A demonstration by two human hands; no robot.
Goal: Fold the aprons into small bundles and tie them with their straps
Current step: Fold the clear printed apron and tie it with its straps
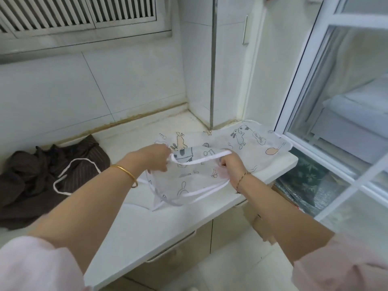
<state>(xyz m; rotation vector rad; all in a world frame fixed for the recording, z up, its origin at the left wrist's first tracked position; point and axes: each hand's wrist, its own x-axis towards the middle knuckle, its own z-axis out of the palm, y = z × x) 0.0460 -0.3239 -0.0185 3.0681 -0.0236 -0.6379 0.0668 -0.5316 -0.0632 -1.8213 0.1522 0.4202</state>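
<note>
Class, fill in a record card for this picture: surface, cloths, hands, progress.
surface: white counter
cloths: white printed apron, lying partly on the counter; brown striped apron, crumpled at the left, apart from it
hands: left hand and right hand each grip the printed apron by its white strap
progress: neither apron is bundled or tied yet

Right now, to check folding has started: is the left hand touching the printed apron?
Touching. The head view shows the left hand gripping the printed apron at its white edge.
</note>
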